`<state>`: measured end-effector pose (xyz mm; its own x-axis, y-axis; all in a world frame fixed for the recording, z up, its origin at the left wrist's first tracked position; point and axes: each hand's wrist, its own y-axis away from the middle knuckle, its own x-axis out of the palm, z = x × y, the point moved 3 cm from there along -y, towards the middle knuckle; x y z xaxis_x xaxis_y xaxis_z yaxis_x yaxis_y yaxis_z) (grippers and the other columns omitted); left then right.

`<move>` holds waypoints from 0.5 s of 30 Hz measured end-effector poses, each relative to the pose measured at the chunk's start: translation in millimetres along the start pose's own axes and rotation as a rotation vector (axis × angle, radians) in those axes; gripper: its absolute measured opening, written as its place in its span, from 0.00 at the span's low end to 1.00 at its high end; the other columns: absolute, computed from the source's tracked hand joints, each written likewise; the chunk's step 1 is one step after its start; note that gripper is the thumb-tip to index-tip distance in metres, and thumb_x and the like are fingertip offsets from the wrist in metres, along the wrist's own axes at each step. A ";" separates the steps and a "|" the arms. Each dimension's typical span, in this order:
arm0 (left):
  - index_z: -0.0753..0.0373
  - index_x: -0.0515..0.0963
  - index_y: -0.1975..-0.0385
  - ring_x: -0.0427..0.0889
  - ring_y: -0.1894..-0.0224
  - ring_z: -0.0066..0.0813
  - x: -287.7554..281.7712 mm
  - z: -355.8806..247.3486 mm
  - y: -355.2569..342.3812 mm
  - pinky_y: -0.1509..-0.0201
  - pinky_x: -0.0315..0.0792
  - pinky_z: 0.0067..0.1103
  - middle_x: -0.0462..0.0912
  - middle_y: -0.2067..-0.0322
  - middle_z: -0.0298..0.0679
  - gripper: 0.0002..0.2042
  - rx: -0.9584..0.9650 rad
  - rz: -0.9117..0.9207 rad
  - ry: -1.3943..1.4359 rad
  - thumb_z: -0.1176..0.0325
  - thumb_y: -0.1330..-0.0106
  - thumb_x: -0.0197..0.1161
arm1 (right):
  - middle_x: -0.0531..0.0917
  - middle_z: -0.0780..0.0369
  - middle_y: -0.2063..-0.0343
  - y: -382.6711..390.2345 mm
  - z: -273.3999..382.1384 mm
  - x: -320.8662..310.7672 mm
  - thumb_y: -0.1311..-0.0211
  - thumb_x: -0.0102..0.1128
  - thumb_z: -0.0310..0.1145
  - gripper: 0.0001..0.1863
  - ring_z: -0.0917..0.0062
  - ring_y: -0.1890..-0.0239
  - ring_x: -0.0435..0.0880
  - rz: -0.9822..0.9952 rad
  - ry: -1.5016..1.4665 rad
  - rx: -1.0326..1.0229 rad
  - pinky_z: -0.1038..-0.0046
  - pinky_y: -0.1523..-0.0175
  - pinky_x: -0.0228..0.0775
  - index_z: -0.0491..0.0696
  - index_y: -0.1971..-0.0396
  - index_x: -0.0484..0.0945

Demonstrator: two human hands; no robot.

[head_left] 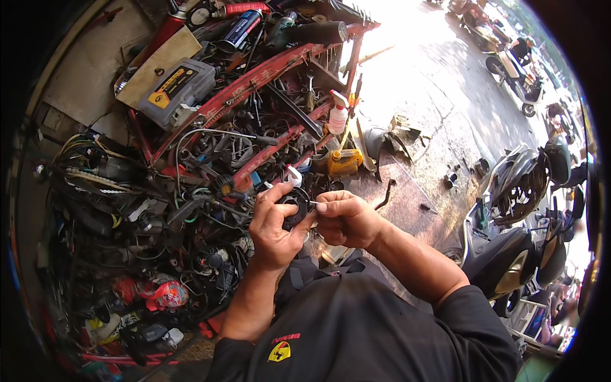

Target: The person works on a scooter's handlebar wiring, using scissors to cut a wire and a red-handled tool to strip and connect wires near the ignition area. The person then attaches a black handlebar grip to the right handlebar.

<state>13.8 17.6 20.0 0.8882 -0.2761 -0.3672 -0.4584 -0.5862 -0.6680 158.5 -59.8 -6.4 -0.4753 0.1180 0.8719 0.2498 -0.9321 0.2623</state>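
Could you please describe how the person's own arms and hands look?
The left hand and right hand are ungloved, the forearms bare. The black shirt has short sleeves and, on its front, a yellow shield emblem and red lettering.

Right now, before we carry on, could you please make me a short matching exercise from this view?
Things:
1. Round part
2. Jug
3. Lidded case
4. Right hand

Descriptions:
A. Yellow
B. Pinching a thin pale piece
C. Grey, toward the picture's upper left
D. Black, held in the left hand

Pairs: 1-D, 2-A, 3-C, 4-B
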 end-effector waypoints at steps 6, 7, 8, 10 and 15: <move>0.66 0.75 0.73 0.82 0.53 0.46 5.9 7.1 5.2 0.51 0.77 0.32 0.81 0.52 0.51 0.15 -0.078 0.070 0.068 0.73 0.51 0.79 | 0.73 0.69 0.85 6.3 12.4 0.5 0.34 0.61 0.30 0.11 0.87 0.87 0.66 -0.140 0.514 -0.086 0.80 0.82 0.53 0.46 0.77 0.76; 0.66 0.75 0.73 0.83 0.52 0.45 6.2 8.6 5.8 0.52 0.78 0.31 0.81 0.52 0.51 0.15 -0.087 0.077 0.087 0.73 0.51 0.79 | 0.73 0.71 0.84 7.4 15.1 1.6 0.34 0.62 0.29 0.11 0.89 0.84 0.67 -0.140 0.585 -0.079 0.80 0.80 0.55 0.46 0.77 0.76; 0.66 0.75 0.73 0.83 0.52 0.45 7.5 10.2 7.2 0.52 0.78 0.31 0.81 0.52 0.51 0.15 -0.109 0.087 0.099 0.74 0.51 0.79 | 0.73 0.72 0.83 7.8 17.2 2.1 0.34 0.62 0.29 0.11 0.90 0.83 0.66 -0.155 0.705 -0.105 0.80 0.79 0.55 0.46 0.78 0.76; 0.67 0.75 0.73 0.83 0.52 0.44 8.2 13.3 11.6 0.52 0.77 0.30 0.81 0.51 0.52 0.15 -0.170 0.107 0.125 0.74 0.51 0.79 | 0.73 0.71 0.83 5.0 18.9 3.2 0.32 0.63 0.33 0.13 0.89 0.80 0.71 -0.135 0.967 -0.178 0.81 0.75 0.62 0.45 0.76 0.75; 0.67 0.75 0.73 0.82 0.53 0.41 6.5 25.5 22.1 0.52 0.76 0.28 0.81 0.51 0.52 0.15 -0.261 0.143 0.120 0.74 0.52 0.79 | 0.75 0.61 0.82 -1.5 18.9 3.1 0.42 0.66 0.28 0.09 0.68 0.79 0.77 -0.102 1.651 -0.541 0.68 0.73 0.69 0.42 0.76 0.75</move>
<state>8.6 22.3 -13.6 0.8198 -0.4488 -0.3557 -0.5692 -0.7065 -0.4205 172.5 -51.5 3.7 -0.8446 0.0551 -0.5325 0.0440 -0.9842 -0.1717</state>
